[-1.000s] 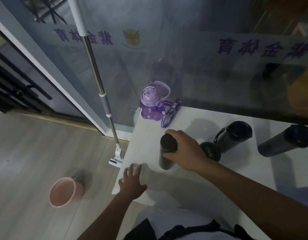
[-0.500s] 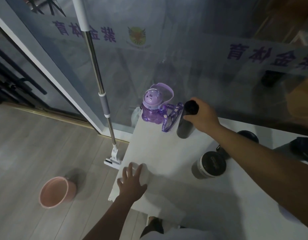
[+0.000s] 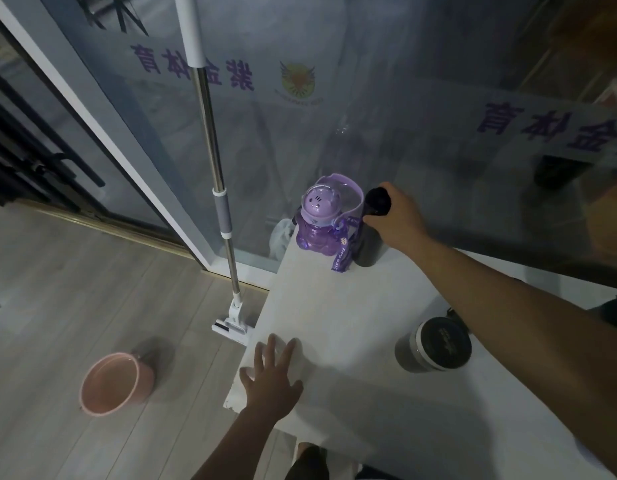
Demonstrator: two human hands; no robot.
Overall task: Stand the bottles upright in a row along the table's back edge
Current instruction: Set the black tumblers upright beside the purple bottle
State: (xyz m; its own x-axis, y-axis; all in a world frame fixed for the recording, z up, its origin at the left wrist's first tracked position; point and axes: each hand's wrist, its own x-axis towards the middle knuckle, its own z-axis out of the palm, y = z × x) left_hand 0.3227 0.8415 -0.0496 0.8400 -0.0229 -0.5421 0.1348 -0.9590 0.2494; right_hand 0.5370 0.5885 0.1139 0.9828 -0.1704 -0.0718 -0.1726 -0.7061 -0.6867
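Bottles gather at the white table's (image 3: 317, 306) back edge by the glass wall: a smooth dark cylinder bottle (image 3: 369, 244) stands upright just beside a translucent purple bottle (image 3: 317, 230) with a cat-face dome lid and a printed strap, the right hand (image 3: 395, 220) closed around its black cap. The left hand (image 3: 270, 379) lies flat and spread on the table's front corner, holding nothing. 1 squat dark cup (image 3: 433, 344) stands mid-table, partly hidden by the right forearm; a pink bucket (image 3: 114, 384) on the plank floor looks empty.
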